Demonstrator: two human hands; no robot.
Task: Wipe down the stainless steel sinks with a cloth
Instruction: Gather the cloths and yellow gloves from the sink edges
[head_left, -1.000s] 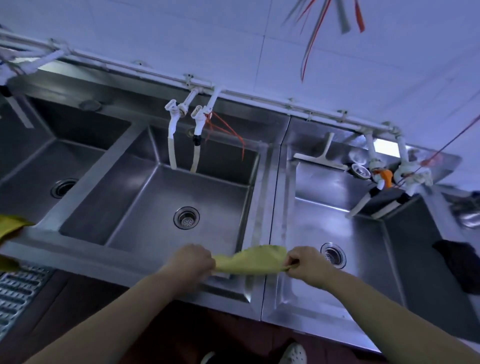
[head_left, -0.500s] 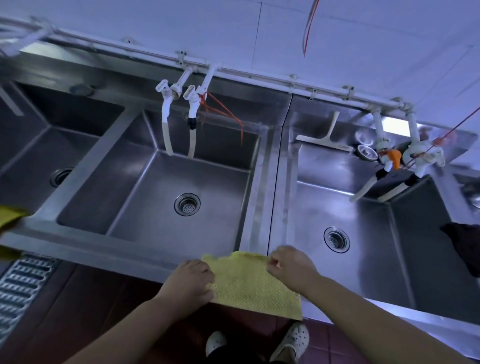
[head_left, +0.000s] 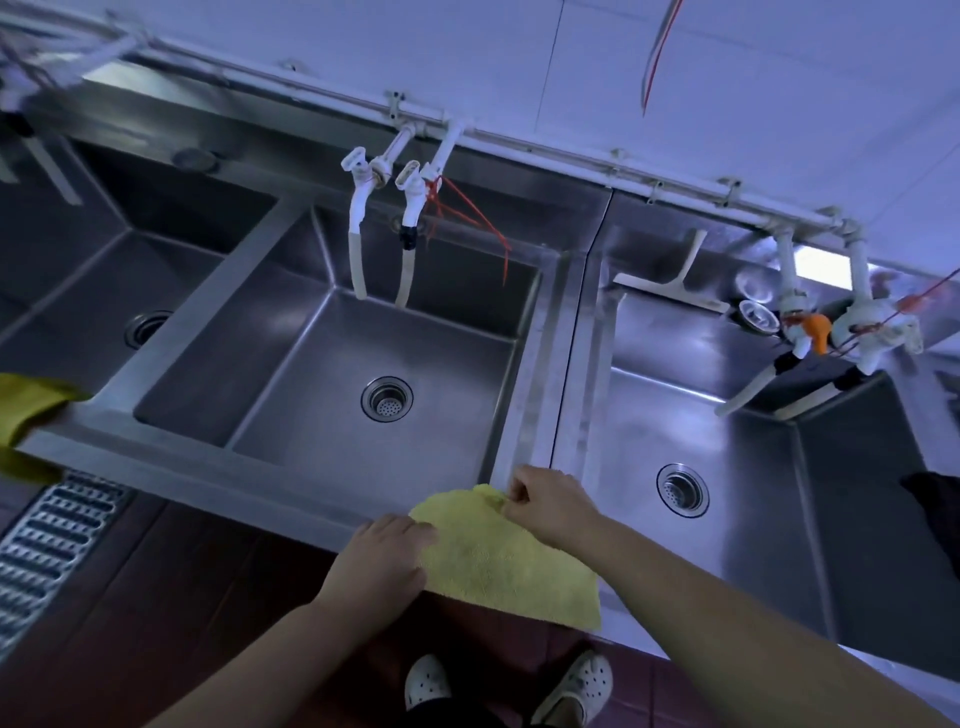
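Note:
A yellow cloth (head_left: 506, 564) hangs spread over the front rim of the stainless steel sinks, at the seam between the middle basin (head_left: 311, 358) and the right basin (head_left: 737, 509). My left hand (head_left: 382, 558) grips its left edge. My right hand (head_left: 550, 501) pinches its top right corner on the rim. Both basins look bare apart from their round drains.
A third basin (head_left: 67, 291) lies at far left, with another yellow cloth (head_left: 23, 410) on its front rim. White taps with hoses (head_left: 382, 218) hang over the middle basin, more taps (head_left: 826, 343) over the right. A white squeegee (head_left: 675, 283) rests on the back ledge. A floor grate (head_left: 47, 545) sits lower left.
The cloth, bunched and stretched between both hands a second ago, now hangs unfolded as a flat sheet over the front rim. Both hands have shifted slightly nearer to me.

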